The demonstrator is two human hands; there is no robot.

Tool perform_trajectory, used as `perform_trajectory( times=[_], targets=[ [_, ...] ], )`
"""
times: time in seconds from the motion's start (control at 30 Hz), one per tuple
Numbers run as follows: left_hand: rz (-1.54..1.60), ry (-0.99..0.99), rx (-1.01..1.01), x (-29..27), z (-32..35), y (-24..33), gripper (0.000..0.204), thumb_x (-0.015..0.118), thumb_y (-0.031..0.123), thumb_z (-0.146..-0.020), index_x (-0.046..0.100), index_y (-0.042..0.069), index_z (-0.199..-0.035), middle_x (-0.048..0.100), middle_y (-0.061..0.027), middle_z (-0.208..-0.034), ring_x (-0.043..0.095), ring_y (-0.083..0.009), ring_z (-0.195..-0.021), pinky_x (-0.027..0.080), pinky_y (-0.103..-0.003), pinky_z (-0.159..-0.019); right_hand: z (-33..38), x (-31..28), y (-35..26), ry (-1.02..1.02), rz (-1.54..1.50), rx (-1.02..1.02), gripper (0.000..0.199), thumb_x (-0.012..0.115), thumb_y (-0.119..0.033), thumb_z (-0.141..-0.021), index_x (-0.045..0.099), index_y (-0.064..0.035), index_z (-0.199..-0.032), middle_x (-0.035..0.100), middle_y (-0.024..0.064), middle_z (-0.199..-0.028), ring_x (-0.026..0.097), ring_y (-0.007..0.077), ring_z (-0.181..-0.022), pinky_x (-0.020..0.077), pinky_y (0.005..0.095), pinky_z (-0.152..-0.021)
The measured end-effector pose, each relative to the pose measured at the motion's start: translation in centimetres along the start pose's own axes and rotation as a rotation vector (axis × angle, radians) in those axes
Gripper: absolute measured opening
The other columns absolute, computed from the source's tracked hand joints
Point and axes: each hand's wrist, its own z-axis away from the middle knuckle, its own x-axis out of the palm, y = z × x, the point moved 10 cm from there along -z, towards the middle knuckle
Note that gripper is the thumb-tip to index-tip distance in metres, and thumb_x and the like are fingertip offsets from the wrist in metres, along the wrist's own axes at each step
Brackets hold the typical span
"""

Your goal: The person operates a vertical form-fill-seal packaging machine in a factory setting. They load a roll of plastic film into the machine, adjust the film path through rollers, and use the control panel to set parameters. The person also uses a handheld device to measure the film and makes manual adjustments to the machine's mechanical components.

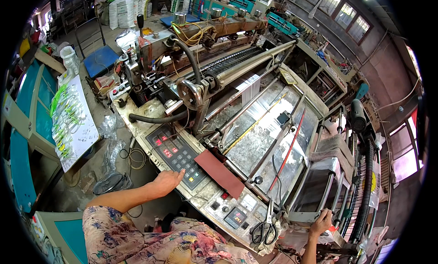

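My left hand point(168, 180) reaches onto the dark control panel point(175, 152) of a long bag-making machine, index finger stretched toward the keypad buttons below two red number displays. It holds nothing. My right hand point(321, 221) is at the lower right, fingers curled around the edge of the machine's metal frame next to a roller with clear plastic film point(315, 184). Black-handled scissors point(265, 227) lie on the machine's front between my hands. A dark red sheet point(221, 172) lies over the panel's right side.
The machine's rollers point(248, 63) and film bed run away to the upper right. A white board with green pieces point(73, 120) leans at the left beside teal cabinets point(27, 127). Cables and plastic scraps point(132, 156) lie on the floor. A blue chair point(100, 58) stands at the back.
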Motion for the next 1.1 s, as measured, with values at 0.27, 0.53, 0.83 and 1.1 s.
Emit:
perform_trajectory(
  times=[0.27, 0.53, 0.83, 1.1],
  targets=[
    [-0.016, 0.018, 0.009, 0.0, 0.0, 0.0, 0.065, 0.059, 0.005, -0.078, 0.04, -0.007, -0.139, 0.057, -0.0091, -0.083, 0.061, -0.0239, -0.078, 0.051, -0.036, -0.064, 0.0, 0.0, -0.2, -0.005, -0.01, 0.002, 0.028, 0.048, -0.018, -0.1, 0.055, 0.0019, -0.082, 0.054, 0.0117, -0.068, 0.05, 0.022, -0.059, 0.04, 0.0355, -0.056],
    [-0.023, 0.008, 0.022, -0.1, 0.0, 0.1, 0.066, 0.059, 0.006, -0.078, 0.039, -0.007, -0.139, 0.057, -0.0092, -0.085, 0.061, -0.0236, -0.078, 0.051, -0.035, -0.063, 0.1, 0.0, 0.0, -0.017, 0.018, 0.003, 0.028, 0.048, -0.018, -0.101, 0.055, 0.0021, -0.082, 0.055, 0.0124, -0.069, 0.051, 0.0225, -0.059, 0.04, 0.0356, -0.056],
    [-0.003, 0.015, 0.019, 0.1, -0.1, 0.0, 0.067, 0.058, 0.006, -0.078, 0.038, -0.008, -0.14, 0.058, -0.0099, -0.085, 0.061, -0.0246, -0.078, 0.051, -0.036, -0.063, 0.0, -0.2, -0.3, 0.038, -0.008, -0.034, 0.028, 0.048, -0.017, -0.099, 0.055, 0.0011, -0.079, 0.054, 0.0118, -0.065, 0.048, 0.0231, -0.056, 0.0382, 0.0359, -0.054],
    [-0.007, 0.014, 0.038, -0.3, 0.3, 0.0, 0.072, 0.06, 0.005, -0.076, 0.036, -0.008, -0.142, 0.056, -0.0089, -0.084, 0.061, -0.0235, -0.078, 0.051, -0.035, -0.062, 0.0, -0.3, -0.9, 0.046, -0.007, -0.034, 0.028, 0.048, -0.016, -0.099, 0.055, 0.0015, -0.079, 0.053, 0.0118, -0.065, 0.047, 0.0227, -0.056, 0.0379, 0.0354, -0.053]
  ],
)
